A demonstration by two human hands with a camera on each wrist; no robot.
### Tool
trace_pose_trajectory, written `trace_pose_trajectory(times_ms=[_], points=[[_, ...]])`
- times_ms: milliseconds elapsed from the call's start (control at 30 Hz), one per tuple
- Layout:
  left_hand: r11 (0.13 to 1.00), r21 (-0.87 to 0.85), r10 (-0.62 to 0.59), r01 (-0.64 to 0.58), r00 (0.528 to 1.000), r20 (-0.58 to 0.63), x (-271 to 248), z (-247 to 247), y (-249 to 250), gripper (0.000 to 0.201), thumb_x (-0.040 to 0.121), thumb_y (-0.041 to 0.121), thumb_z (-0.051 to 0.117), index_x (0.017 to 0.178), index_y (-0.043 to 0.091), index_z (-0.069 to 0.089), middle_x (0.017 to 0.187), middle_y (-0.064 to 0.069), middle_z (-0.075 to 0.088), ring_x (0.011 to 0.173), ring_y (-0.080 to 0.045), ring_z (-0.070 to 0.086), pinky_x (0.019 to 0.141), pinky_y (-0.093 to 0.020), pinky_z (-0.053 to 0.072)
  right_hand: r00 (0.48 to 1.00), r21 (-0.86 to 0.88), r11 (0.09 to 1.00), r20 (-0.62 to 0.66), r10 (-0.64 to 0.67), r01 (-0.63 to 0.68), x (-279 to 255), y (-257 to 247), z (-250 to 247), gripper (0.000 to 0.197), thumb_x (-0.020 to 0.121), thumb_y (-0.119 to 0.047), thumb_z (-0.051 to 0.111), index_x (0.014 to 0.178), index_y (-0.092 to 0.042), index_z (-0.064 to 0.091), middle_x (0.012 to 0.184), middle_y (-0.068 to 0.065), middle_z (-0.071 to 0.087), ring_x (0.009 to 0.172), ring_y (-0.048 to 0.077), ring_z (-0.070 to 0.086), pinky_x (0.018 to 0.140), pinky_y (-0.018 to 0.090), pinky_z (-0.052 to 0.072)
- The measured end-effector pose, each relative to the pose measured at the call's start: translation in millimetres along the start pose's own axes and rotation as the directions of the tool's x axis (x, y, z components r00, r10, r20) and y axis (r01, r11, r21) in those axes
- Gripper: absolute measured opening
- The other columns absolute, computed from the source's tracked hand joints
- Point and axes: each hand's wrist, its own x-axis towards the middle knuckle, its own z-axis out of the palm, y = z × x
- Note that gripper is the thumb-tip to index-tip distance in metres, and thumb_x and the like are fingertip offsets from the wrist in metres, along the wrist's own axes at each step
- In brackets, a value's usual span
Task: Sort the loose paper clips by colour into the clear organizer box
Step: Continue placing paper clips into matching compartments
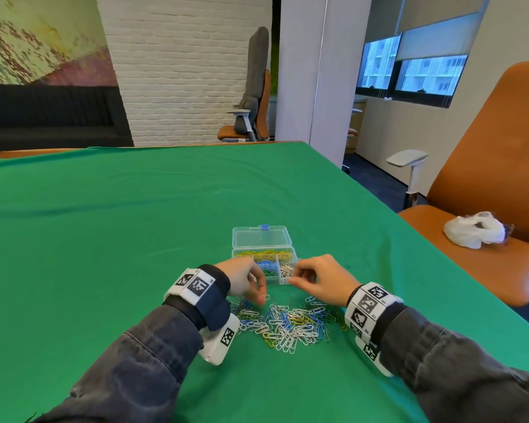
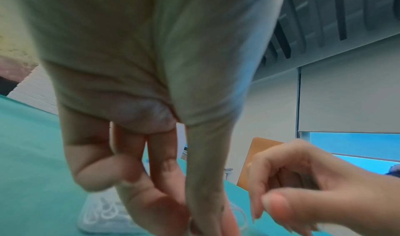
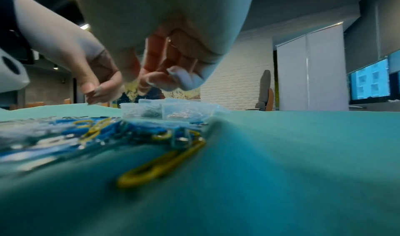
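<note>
I sit at a table draped in a green cloth [image 1: 104, 239], both forearms reaching forward. Directly in front of me lies a loose pile of paper clips [image 1: 287, 322] – white, blue, yellow and silver all tangled together. Just beyond the pile, farther from me, stands the clear organizer box [image 1: 264, 264], its lid [image 1: 260, 238] tipped open away from me. Its compartments already hold clips: yellow along the back, blue in the middle, silver at the right.

My left hand [image 1: 245, 280] hovers over the far left edge of the pile, thumb and fingertips pinched around a single white clip [image 1: 265, 297]. My right hand [image 1: 321, 280] hangs over the pile's far right edge, fingers curled with thumb meeting forefinger; I cannot tell whether it holds a clip.

The box lies straight ahead between my two hands, its near wall just past my fingertips. Both hands are about equally close – the left nearer the left compartments, the right nearer the silver one. So I judge the next move to be a short forward reach to drop the white clip into its matching compartment.
</note>
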Motion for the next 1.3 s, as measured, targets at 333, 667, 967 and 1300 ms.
trace_pose_trajectory(times_ms=[333, 667, 967, 1300], points=[[0.973, 0.178, -0.149, 0.150, 0.989, -0.014, -3, 7, 4, 0.026, 0.076, 0.025, 0.081, 0.097, 0.012, 0.072, 0.084, 0.006, 0.065, 0.082, -0.014, 0.060, 0.083, -0.031, 0.049, 0.929, -0.141, 0.958, 0.315, -0.194, 0.248, -2, -24, 17, 0.027, 0.090, -0.041, 0.060, 0.113, -0.028, 0.059, 0.108, -0.005, 0.048, 0.095, 0.006, 0.049, 0.082, 0.024, 0.046], [0.943, 0.307, -0.155, 0.129, 0.986, 0.061, 4, 16, 6, 0.022, 0.078, 0.020, 0.079, 0.097, 0.012, 0.073, 0.092, 0.002, 0.069, 0.082, -0.013, 0.057, 0.083, -0.030, 0.051, 0.927, -0.122, 0.977, 0.354, -0.120, 0.173, 0, -13, 17, 0.009, 0.090, -0.035, 0.061, 0.091, -0.027, 0.056, 0.105, -0.008, 0.043, 0.091, 0.012, 0.051, 0.082, 0.032, 0.048], [0.997, 0.076, 0.029, -0.031, 0.999, 0.023, 3, 3, 1, 0.011, 0.089, 0.021, 0.069, 0.084, 0.018, 0.059, 0.091, -0.004, 0.073, 0.072, -0.008, 0.061, 0.071, -0.021, 0.047, 0.959, -0.004, 0.987, 0.240, -0.153, 0.158, 3, -11, 19, 0.011, 0.094, -0.019, 0.057, 0.086, -0.022, 0.050, 0.086, -0.007, 0.054, 0.080, 0.015, 0.054, 0.075, 0.031, 0.049], [0.995, -0.085, 0.051, -0.058, 0.996, -0.072, 11, 10, 1, 0.016, 0.087, 0.020, 0.070, 0.097, 0.007, 0.070, 0.083, -0.008, 0.073, 0.060, -0.007, 0.061, 0.046, -0.008, 0.041, 0.983, 0.159, 0.974, 0.067, -0.174, 0.161, 4, -12, 18, 0.015, 0.091, -0.007, 0.059, 0.090, -0.020, 0.051, 0.083, -0.005, 0.062, 0.077, 0.002, 0.061, 0.067, 0.013, 0.045]])
